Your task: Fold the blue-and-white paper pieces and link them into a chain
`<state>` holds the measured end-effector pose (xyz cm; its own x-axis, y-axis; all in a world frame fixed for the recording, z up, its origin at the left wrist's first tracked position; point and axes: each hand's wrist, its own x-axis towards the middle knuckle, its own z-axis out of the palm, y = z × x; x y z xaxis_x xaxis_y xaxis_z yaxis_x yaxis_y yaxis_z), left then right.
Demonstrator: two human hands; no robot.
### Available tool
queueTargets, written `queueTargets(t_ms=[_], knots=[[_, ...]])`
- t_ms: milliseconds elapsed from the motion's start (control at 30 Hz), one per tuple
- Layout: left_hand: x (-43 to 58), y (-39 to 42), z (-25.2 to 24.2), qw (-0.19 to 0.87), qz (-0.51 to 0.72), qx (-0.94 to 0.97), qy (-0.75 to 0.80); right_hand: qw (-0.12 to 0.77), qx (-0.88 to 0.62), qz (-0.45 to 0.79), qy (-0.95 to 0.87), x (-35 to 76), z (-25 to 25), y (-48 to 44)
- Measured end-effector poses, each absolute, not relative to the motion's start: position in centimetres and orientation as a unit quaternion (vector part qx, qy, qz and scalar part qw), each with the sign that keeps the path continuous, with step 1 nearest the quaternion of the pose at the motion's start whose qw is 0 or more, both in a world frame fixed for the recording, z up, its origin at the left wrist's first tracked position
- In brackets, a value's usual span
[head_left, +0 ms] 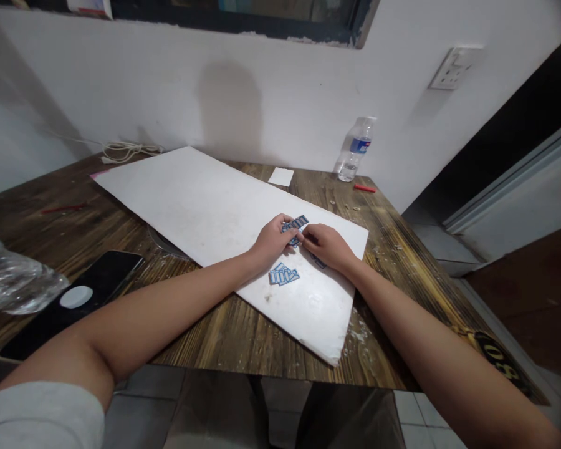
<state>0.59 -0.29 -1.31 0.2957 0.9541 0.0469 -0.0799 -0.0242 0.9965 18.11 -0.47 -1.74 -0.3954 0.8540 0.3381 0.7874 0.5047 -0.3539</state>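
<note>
My left hand (275, 240) is closed around a bunch of small blue-edged cards (299, 222) that fan out past its fingers. My right hand (328, 244) is beside it, fingers curled and fingertips against the near side of the bunch; what they pinch, if anything, is hidden. Below my right hand, another blue-edged piece (318, 262) shows partly on the white board (215, 202). A loose pile of similar blue-edged cards (283, 275) lies on the board just below my left hand.
The board lies aslant on a wooden table (243, 337). At the back are a water bottle (356, 149), a red marker-like stick (364, 188), a white paper square (281, 177) and a coiled white cable (126, 149). At left are a black phone (115, 271) and a plastic bottle (19, 277).
</note>
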Motion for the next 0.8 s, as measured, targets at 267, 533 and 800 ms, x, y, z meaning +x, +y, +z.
queueTargets(t_ms=[267, 533, 800], knots=[[0.57, -0.25, -1.4, 0.576, 0.444, 0.566, 0.388, 0.248, -0.487, 0.064, -0.835, 18.23, -1.95, -0.35], [0.74, -0.5, -0.94, 0.583, 0.442, 0.554, 0.397, 0.244, -0.49, 0.07, -0.834, 18.11, -1.82, -0.38], [0.78, -0.64, -0.85, 0.591, 0.442, 0.548, 0.394, 0.247, -0.49, 0.069, -0.833, 18.19, -1.95, -0.32]])
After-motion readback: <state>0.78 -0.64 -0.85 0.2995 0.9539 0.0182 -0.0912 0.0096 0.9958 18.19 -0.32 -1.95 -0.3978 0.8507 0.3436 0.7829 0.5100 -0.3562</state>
